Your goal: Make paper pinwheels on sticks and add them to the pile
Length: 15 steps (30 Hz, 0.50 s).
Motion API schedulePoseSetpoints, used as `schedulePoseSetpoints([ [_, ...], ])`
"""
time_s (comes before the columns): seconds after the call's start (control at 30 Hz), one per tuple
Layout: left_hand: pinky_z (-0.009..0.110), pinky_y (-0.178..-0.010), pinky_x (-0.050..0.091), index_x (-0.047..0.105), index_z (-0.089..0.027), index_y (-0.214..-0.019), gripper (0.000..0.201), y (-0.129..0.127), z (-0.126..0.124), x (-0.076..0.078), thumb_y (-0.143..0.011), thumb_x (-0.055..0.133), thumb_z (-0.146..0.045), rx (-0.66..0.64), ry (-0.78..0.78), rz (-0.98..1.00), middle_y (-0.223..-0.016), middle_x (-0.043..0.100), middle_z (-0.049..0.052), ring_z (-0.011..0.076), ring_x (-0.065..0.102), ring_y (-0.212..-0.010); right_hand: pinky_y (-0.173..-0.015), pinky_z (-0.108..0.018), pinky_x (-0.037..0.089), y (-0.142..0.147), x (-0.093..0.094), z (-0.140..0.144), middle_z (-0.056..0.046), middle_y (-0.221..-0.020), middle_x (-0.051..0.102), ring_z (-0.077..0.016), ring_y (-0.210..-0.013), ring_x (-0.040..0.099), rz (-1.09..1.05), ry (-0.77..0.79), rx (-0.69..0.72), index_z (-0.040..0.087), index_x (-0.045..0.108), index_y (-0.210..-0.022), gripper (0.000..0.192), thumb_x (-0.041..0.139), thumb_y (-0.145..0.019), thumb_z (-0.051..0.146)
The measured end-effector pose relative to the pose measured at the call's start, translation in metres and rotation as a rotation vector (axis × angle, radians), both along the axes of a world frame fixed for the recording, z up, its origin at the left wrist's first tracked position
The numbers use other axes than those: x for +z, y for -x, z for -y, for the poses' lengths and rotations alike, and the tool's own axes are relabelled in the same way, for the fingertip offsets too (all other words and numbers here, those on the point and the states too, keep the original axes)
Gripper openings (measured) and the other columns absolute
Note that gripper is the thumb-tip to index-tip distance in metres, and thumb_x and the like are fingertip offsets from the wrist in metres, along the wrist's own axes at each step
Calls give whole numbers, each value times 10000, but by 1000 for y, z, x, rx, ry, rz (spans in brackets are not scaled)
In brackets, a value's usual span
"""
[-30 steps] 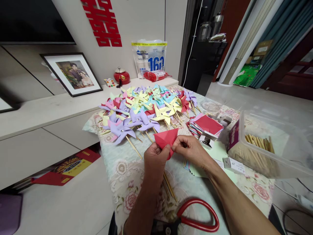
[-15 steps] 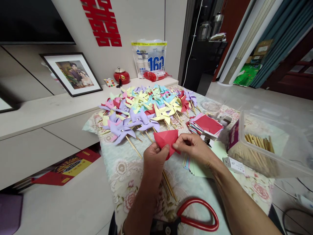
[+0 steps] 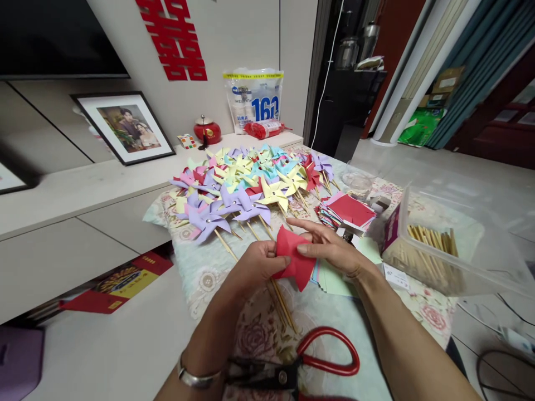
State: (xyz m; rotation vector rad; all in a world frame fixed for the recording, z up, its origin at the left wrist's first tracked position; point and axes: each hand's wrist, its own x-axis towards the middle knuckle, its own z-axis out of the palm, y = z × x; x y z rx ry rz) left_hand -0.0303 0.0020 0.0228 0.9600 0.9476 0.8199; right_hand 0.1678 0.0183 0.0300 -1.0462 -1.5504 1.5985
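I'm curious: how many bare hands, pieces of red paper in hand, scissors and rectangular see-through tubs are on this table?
Bare hands, left hand and right hand: 2
Red paper piece: 1
Red-handled black scissors: 1
Clear rectangular plastic tub: 1
Total: 5

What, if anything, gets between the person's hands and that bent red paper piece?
Nothing visible does: the left hand pinches the bent red paper piece at its left side, and the right hand's thumb lies over its right part.
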Motion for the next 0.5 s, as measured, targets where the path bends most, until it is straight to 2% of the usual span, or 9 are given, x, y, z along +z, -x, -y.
schedulePoseSetpoints([
  [0.1, 250, -487, 454, 752, -162, -625, 83, 3, -5, 6, -597, 774, -237, -65, -1, -66, -619, 714, 70, 173, 618, -514, -828, -310, 513, 4, 1, 1, -40, -1157, 697, -200, -972, 651, -43, 53, 73, 278, 508, -1459, 744, 767, -762, 268],
  [0.17, 228, -436, 397, 726, -166, -568, 59, 4, -8, 9, -565, 770, -204, -66, -8, -107, -554, 677, 53, 143, 559, -451, -870, -304, 508, 7, 1, 1, -48, -1261, 666, -212, -1056, 634, -14, 21, 49, 259, 540, -1433, 751, 771, -720, 215],
  [0.3, 222, -393, 330, 684, -184, -510, 102, 5, -14, 10, -491, 778, -148, -46, -38, -168, -456, 603, 9, 129, 493, -396, -776, -293, 513, 12, -2, 0, -56, -1106, 710, -208, -949, 652, 19, 21, 5, 198, 478, -1488, 825, 731, -703, 170],
  [0.4, 216, -409, 287, 677, -178, -518, 72, 4, -18, 10, -522, 749, -182, -111, -54, -229, -468, 593, 4, 109, 458, -402, -710, -276, 498, 12, -5, -1, -46, -1027, 717, -190, -855, 648, 49, -3, -17, 182, 463, -1503, 851, 712, -690, 140],
  [0.5, 213, -431, 243, 678, -165, -541, 75, 1, -21, 12, -560, 717, -225, -171, -74, -269, -487, 582, 7, 91, 419, -413, -685, -262, 486, 12, -7, -2, -48, -1053, 713, -174, -821, 636, 60, -36, -25, 185, 474, -1498, 852, 688, -677, 114],
])
